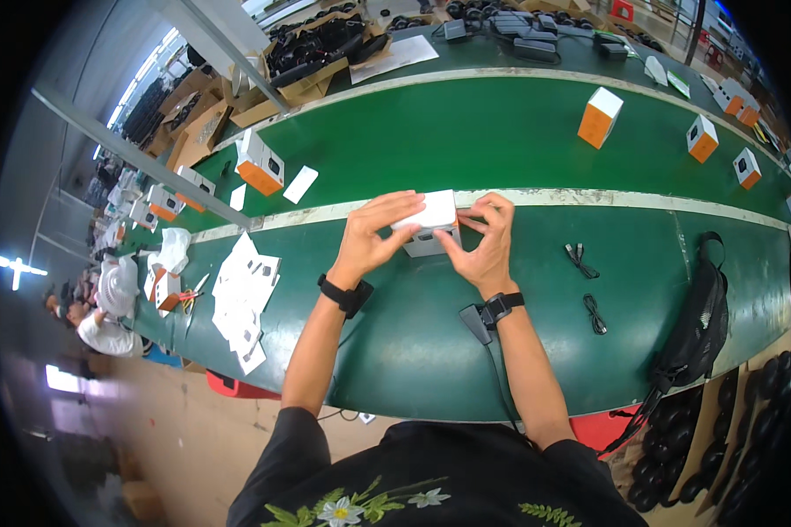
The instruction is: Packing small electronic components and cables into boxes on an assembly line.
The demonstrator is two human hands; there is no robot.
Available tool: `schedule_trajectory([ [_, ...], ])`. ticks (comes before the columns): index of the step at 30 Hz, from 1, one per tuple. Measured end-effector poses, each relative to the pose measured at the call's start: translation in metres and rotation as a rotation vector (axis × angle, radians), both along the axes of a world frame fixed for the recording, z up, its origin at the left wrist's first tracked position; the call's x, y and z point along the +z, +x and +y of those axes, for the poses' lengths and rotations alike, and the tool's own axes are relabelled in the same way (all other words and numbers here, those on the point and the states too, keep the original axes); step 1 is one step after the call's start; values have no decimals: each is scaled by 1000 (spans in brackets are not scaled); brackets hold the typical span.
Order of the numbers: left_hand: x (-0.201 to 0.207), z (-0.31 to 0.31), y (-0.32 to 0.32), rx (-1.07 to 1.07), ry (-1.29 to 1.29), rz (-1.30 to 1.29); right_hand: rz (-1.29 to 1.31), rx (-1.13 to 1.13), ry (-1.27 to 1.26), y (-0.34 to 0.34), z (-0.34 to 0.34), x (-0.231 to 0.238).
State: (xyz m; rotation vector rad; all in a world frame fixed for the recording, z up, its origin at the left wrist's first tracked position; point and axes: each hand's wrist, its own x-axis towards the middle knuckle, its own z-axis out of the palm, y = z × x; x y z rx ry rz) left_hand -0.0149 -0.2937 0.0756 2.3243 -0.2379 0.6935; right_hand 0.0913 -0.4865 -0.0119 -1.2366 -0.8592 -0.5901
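Note:
A small white box [437, 209] with a printed front stands on the green worktop, close to the pale strip beside the belt. My left hand [371, 233] grips its left side, fingers along the top and thumb at the front. On the opposite side, my right hand [487, 241] holds the box with bent fingers and its thumb against the front right edge. The box's lower back is hidden. Two small bundled black cables, one [580, 260] farther away and one [595, 314] nearer, lie to the right of my hands.
White printed leaflets [241, 299] are heaped at left, near scissors [187, 299]. Orange-and-white boxes [599, 119] stand along the green belt [465, 132]. A black mesh bag [698, 316] lies at the right edge. Another person [105, 332] is at far left.

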Motion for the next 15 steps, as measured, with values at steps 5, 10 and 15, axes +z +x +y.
schedule_trajectory([
  [5,-2,7,4,-35,-9,-11,-8,-106,-291,-2,-9,12],
  [10,13,13,-13,-84,259,68,-51,-136,-321,-7,-4,13],
  [15,6,10,-18,-119,322,114,-76,-39,-351,-4,-8,20],
])
